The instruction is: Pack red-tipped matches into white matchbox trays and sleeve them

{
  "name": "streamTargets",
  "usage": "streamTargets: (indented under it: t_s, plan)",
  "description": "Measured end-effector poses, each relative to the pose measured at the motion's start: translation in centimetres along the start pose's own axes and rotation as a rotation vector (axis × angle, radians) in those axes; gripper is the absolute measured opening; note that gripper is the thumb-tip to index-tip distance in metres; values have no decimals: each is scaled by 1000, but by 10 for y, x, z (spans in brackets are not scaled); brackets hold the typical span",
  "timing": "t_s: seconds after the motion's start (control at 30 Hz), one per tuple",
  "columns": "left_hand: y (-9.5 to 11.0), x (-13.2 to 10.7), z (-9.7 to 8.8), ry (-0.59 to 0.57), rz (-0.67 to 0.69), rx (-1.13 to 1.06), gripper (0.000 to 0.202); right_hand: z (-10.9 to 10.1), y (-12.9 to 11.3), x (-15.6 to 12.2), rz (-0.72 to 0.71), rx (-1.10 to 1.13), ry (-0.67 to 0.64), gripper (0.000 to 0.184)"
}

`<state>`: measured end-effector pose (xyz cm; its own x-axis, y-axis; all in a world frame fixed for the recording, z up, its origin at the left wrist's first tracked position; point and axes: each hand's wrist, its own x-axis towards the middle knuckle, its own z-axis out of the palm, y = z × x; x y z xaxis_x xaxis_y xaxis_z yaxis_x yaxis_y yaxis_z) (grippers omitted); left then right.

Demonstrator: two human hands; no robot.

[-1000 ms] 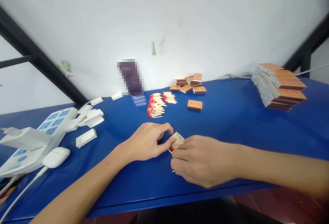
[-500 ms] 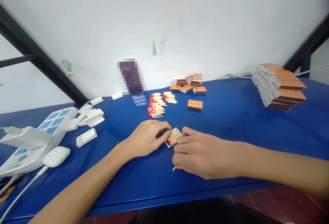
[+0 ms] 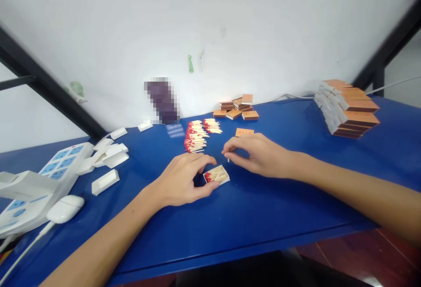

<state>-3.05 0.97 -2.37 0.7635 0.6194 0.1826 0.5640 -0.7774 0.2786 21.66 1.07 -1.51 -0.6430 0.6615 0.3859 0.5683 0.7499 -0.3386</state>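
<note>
A white matchbox tray [image 3: 224,179] of red-tipped matches lies on the blue table between the thumb and fingers of my left hand [image 3: 180,179], which steadies it from the left. The thumb rests along the near side and the index finger reaches over the far side. Just beyond the tray's right end, my right hand [image 3: 259,155] pinches a match [image 3: 228,159]; only a short pale end shows. Loose matches with red heads form a larger pile [image 3: 195,137] and a smaller pile [image 3: 212,126] behind my left hand. An orange matchbox [image 3: 244,132] sits partly hidden behind my right hand.
Closed matchboxes [image 3: 241,107] are heaped by the wall, and a large stack of matchboxes [image 3: 351,111] stands at the right. To the left lie several white trays [image 3: 113,153], a single tray [image 3: 105,182], a power strip [image 3: 62,164] and a white corded device [image 3: 66,209].
My right hand has lifted off the tray and moved up and away, still pinching a match. The tray has turned a little, and my left thumb has shifted to its near side.
</note>
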Motion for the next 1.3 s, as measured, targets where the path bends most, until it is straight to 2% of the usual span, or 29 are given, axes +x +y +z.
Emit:
streamTargets:
  t_s: [0.13,0.27,0.37,0.47,0.6,0.8,0.93,1.1,1.3]
  plan:
    - [1,-1,1,12,32,-20,33,12,-1,-1,-47,109,54,11]
    - [1,-2,2,22,53,-46,21,24,-4,-4,-46,185,29,16]
    - [0,-2,3,32,42,-79,19,29,-5,-5,-96,135,29,12]
    - [-1,-2,3,40,30,-112,21,30,-7,-4,-169,72,57,15]
    - [-3,-2,4,42,26,-127,26,29,-6,-4,-176,91,60,15]
    - [-7,0,3,41,30,-141,31,26,-1,-4,-206,142,-19,16]
    - [-8,0,3,45,51,-151,29,25,-3,-2,-175,256,-36,13]
    - [-8,-1,3,46,60,-165,27,25,-7,-2,-67,359,-52,10]
    - [-8,0,4,31,112,-167,21,26,-9,-3,-20,186,-13,11]
